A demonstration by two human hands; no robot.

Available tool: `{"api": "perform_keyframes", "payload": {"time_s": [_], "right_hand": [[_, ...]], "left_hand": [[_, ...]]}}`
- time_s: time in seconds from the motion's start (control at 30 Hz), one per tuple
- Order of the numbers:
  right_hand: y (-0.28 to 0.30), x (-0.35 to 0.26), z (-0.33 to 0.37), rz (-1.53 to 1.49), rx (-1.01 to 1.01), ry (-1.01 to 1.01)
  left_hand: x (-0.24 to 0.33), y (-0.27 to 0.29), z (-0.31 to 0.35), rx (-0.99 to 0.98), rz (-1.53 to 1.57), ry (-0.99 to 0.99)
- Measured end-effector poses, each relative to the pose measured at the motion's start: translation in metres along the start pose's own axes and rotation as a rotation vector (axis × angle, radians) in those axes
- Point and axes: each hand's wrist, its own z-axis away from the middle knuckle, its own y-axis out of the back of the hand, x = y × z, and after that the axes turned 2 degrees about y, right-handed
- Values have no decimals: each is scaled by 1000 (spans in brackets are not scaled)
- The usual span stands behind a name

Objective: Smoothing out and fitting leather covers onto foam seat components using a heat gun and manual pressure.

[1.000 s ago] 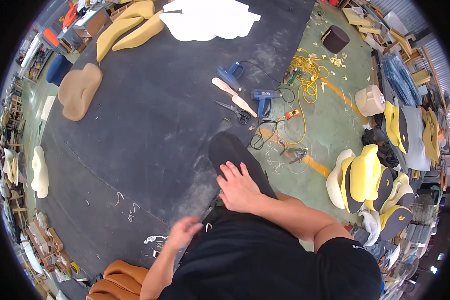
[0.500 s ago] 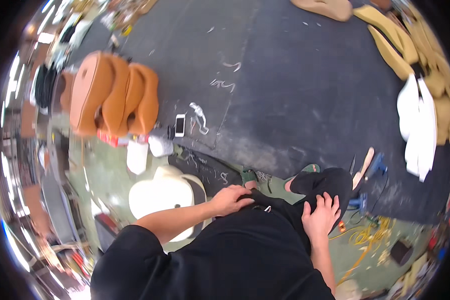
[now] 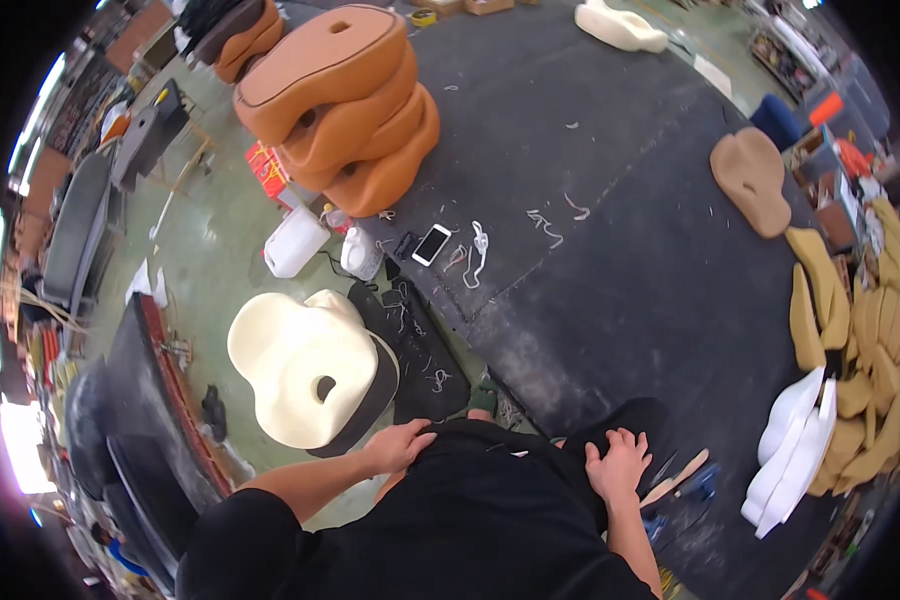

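My left hand (image 3: pixel 398 447) is at the near middle, its fingers drawn together at the edge of my black trousers (image 3: pixel 470 435) over the left thigh. They look closed on the cloth, though the fingertips are partly hidden. My right hand (image 3: pixel 620 465) lies on my right thigh with fingers spread, holding nothing. Beyond the left hand stands a cream foam seat piece (image 3: pixel 295 365) with a hole in it, on a black base. Right of the right hand, a wooden-handled tool (image 3: pixel 675 478) and a blue power tool (image 3: pixel 700 485) lie on the dark tabletop (image 3: pixel 610 290).
Brown padded seat pieces (image 3: pixel 330 90) are stacked at the far left of the tabletop. A phone (image 3: pixel 432 245) and white scraps (image 3: pixel 478 250) lie near its edge. White jugs (image 3: pixel 296 242) stand on the floor. At right are white pieces (image 3: pixel 790 450) and tan covers (image 3: pixel 865 420).
The view has swung leftward, so the tabletop and seats appear shifted and turned. My left hand has drawn back toward the hip; my right hand stays on the thigh.
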Motion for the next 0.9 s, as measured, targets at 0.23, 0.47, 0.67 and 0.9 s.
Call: {"api": "perform_keyframes", "payload": {"time_s": [0.23,0.47,0.67,0.9], "right_hand": [[68,18,-65,78,551,190],[16,11,-126,-164,168,-22],[22,-17,-149,-142,162,9],[30,-40,-162,-151,140,54]], "left_hand": [[-108,-15,16,-65,-66,251],[-199,-48,-20,24,-179,376],[-124,-23,-54,284,262,274],[-88,-48,-61,350,394,247]]}}
